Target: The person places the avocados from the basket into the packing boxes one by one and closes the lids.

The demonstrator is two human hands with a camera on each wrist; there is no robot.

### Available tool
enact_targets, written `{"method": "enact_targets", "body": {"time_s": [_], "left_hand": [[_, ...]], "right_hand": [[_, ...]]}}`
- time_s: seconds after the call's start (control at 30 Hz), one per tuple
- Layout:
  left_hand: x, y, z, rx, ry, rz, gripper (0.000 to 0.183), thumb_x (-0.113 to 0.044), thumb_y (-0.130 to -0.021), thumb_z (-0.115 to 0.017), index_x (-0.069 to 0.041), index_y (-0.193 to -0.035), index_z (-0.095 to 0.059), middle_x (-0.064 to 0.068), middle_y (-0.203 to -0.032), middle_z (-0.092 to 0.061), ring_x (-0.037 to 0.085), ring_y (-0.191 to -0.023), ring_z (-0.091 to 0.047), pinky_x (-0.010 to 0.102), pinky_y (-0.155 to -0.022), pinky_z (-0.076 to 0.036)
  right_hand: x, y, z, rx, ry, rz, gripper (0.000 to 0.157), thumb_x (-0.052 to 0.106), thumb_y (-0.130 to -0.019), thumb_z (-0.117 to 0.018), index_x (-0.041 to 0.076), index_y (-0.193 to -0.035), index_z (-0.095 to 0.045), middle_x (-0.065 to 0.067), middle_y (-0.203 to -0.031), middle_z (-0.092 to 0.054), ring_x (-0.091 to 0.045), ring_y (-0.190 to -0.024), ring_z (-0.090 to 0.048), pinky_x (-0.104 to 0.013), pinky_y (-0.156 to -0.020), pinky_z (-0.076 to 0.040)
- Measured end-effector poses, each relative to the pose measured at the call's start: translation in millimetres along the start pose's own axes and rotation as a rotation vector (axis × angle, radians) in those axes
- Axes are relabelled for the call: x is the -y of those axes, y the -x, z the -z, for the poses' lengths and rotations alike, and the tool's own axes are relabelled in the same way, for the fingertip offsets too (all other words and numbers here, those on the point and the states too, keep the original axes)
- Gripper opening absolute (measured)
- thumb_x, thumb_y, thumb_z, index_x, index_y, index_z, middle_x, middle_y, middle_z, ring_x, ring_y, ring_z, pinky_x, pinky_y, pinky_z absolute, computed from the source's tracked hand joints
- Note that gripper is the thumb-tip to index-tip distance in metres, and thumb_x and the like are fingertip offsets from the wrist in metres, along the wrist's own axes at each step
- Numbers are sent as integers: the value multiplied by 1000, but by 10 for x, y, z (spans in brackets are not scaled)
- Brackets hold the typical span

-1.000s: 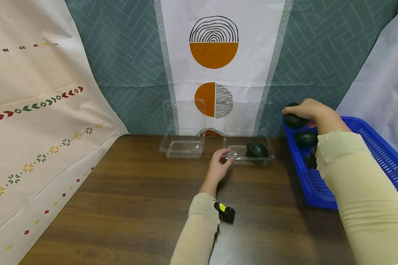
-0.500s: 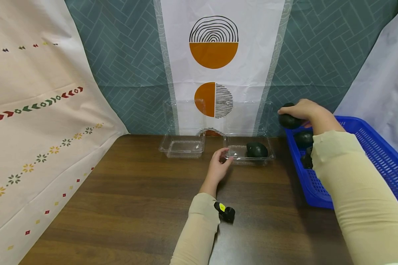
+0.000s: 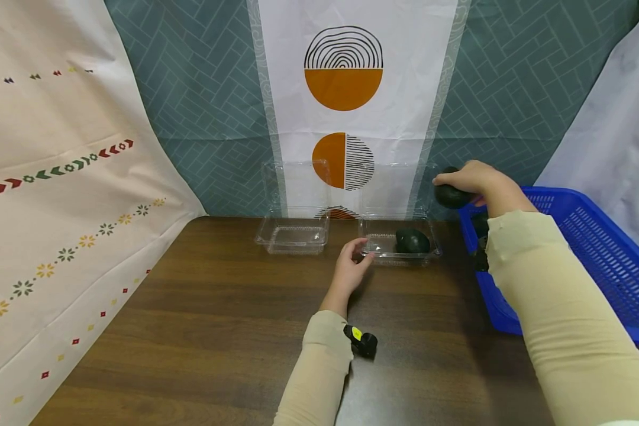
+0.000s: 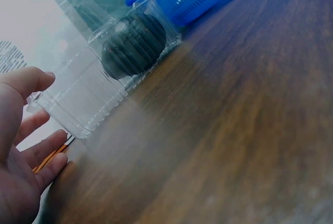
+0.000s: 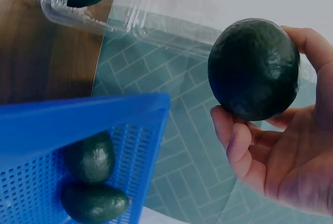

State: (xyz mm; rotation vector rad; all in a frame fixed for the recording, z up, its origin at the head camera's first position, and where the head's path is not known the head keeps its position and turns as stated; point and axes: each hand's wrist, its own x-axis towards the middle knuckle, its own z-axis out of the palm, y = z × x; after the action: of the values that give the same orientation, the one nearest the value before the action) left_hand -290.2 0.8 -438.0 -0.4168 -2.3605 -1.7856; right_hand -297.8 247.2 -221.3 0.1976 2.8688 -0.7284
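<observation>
My right hand (image 3: pixel 476 180) holds a dark green avocado (image 3: pixel 451 192) in the air near the far left corner of the blue basket (image 3: pixel 609 236). In the right wrist view, thumb and fingers curl round this avocado (image 5: pixel 255 70). My left hand (image 3: pixel 349 269) grips the left end of a clear plastic clamshell container (image 3: pixel 379 244), thumb and fingers at its rim. Its lid stands raised at the back. Another avocado (image 3: pixel 412 241) lies in the right side of that container. In the left wrist view, the avocado (image 4: pixel 134 46) shows through the clear wall.
A second clear clamshell container (image 3: pixel 298 236) stands lid up to the left. Two avocados, one (image 5: pixel 89 157) above the other (image 5: pixel 94 203) in the right wrist view, lie in the basket. The brown wooden table (image 3: pixel 218 331) ends at a curtain (image 3: pixel 207 89) behind.
My right hand has moved left with the avocado, from over the basket's corner toward the container. The left hand and both containers have stayed in place.
</observation>
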Motion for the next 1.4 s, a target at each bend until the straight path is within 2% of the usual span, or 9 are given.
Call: {"method": "enact_targets", "body": {"time_s": [0.2,0.5,0.83,1.1,1.4], "left_hand": [[2,1,3,-4,1,3,37,-16,-87,-65,-6,-121,-56,9,-116,-53,22,-105,-52,38,-86,-44],[10,-3,4,-4,-3,2,36,-18,-87,-65,-5,-120,-56,9,-115,-53,22,-104,-52,38,-85,-44],[12,-4,3,-5,-2,-2,38,-17,-87,-65,-6,-121,-55,10,-116,-54,22,-104,-53,38,-85,-45],[-7,-7,11,17,54,37,43,-16,-88,-65,-8,-126,-47,10,-128,-53,24,-115,-50,44,-92,-41],[-17,3,10,14,71,47,45,-16,-88,-65,-8,-126,-45,10,-130,-51,25,-118,-49,45,-94,-40]], "right_hand": [[74,-8,-32,21,-8,4,96,63,-83,-48,-18,-130,-25,-27,-104,-43,-36,-80,-55,-38,-59,-50],[203,-36,-113,21,3,18,83,59,-84,-47,-14,-122,-36,-24,-104,-42,-35,-81,-50,-40,-61,-48],[319,-74,-215,68,-14,19,93,57,-86,-46,-16,-137,-17,-32,-125,-33,-42,-103,-43,-48,-76,-46],[412,-92,-311,19,0,33,81,53,-86,-48,-15,-128,-32,-27,-112,-42,-37,-94,-46,-42,-67,-47],[507,-110,-431,23,-40,42,75,50,-85,-49,-13,-124,-35,-26,-112,-44,-36,-95,-47,-44,-70,-48]]}}
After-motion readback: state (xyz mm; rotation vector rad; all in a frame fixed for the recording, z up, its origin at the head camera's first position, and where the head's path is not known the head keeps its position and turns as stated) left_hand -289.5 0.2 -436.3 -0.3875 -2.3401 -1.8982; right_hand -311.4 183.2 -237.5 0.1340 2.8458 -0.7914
